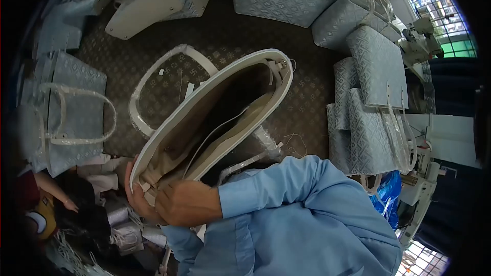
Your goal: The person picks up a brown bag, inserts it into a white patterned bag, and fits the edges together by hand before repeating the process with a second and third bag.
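Right hand (186, 203) and left hand (137, 197) grip the open bag (215, 117).

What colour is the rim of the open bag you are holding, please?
White; the rim of the open bag shows best in the head view.

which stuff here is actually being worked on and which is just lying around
In hand:
- open tote bag, mouth facing the camera
- left hand and right hand, both gripping its near end

Lying about:
- finished patterned bags stacked at right
- bag with wrapped handles at left
- sewing machine
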Tool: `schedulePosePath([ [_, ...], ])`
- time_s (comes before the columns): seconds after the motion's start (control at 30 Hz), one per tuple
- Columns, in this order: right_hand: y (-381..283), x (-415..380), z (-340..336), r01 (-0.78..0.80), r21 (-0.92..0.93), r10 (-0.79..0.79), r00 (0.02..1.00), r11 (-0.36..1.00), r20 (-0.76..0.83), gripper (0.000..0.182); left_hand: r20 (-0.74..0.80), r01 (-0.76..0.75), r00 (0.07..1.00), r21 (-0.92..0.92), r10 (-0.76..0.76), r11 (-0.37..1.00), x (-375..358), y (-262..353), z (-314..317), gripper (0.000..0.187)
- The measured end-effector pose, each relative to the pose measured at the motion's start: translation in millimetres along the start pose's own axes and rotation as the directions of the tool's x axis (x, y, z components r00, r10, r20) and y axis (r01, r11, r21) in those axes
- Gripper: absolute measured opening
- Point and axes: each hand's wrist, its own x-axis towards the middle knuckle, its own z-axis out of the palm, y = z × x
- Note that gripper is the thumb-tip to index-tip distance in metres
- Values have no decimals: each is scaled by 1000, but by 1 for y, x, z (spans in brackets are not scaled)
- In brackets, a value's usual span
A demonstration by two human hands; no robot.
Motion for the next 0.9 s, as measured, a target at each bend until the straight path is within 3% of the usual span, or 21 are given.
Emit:
schedulePosePath([
  [0.07,7,1,-1,31,-15,-31,999,999,20,22,-32,-30,999,73,32,997,0,-7,-3,55],
  [0.13,12,0,-2,18,142,-35,992,990,119,21,-34,-76,996,86,80,993,0,2,-8,54],
  [0.17,12,1,-6,11,198,-41,988,980,147,22,58,-44,998,134,37,990,2,11,-15,51],
  [0.23,27,-2,-49,141,352,-145,989,925,-15,28,152,-27,988,194,-3,981,7,27,-17,49],
  [0.27,42,-9,-82,193,410,-146,979,892,-143,34,136,81,985,203,-110,976,9,34,-14,47],
  [0.3,63,-18,-114,139,350,-4,933,926,-360,34,107,193,970,212,-220,958,7,42,-13,46],
  [0.33,89,-30,-140,-66,153,130,879,986,-460,43,135,167,969,268,-209,949,5,50,-10,47],
  [0.37,107,-44,-161,-441,-57,359,792,896,-494,50,145,145,969,333,-202,932,3,61,-4,49],
  [0.4,128,-57,-165,-603,-139,470,727,785,-500,53,104,173,968,381,-228,908,0,74,13,53],
  [0.43,152,-75,-162,-612,-55,550,743,789,-382,52,126,164,961,460,-247,873,4,76,10,56],
  [0.47,166,-79,-170,-672,172,693,704,721,-153,48,162,145,950,528,-267,837,10,75,9,60],
  [0.5,175,-80,-181,-736,351,756,646,579,107,45,188,244,908,491,-375,836,19,79,3,62],
  [0.57,182,-85,-198,-760,333,724,642,558,250,42,215,415,792,498,-572,761,29,86,-11,60],
  [0.6,187,-83,-204,-774,295,696,633,561,338,40,258,408,772,499,-581,765,31,89,-9,57],
  [0.63,187,-79,-207,-774,302,687,633,557,357,40,237,421,772,504,-589,754,35,91,-7,57],
  [0.7,179,-81,-206,-906,247,815,418,343,401,40,252,430,712,581,-655,691,41,90,-6,55],
  [0.73,184,-88,-198,-871,149,805,490,468,335,45,350,171,774,687,-528,706,50,84,-4,53],
  [0.77,180,-84,-196,-874,161,800,486,459,352,45,335,179,771,702,-541,690,60,86,2,53],
  [0.83,171,-69,-205,-943,-43,857,281,331,432,42,371,50,695,830,-617,556,90,89,17,49],
  [0.87,169,-67,-208,-946,-44,862,272,320,427,42,443,-10,585,842,-680,539,112,80,15,48],
  [0.9,168,-69,-212,-967,-61,865,193,248,463,43,451,-16,574,841,-684,541,131,73,16,48],
])
